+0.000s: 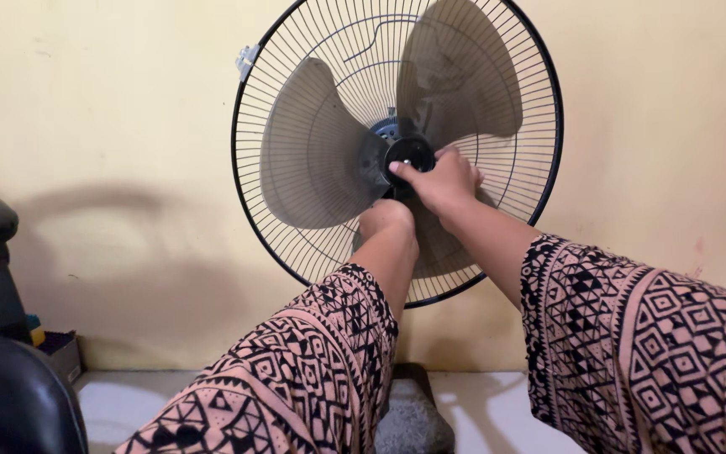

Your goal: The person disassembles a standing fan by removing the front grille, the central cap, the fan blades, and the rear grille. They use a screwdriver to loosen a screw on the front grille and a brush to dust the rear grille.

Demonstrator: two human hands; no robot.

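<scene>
Fan blades of translucent grey plastic, broad and curved, are seen at upper centre of the frame against a round black wire grille. The black round hub cap is pinched by the right hand. The left hand is curled just below; its grip cannot be told.
</scene>
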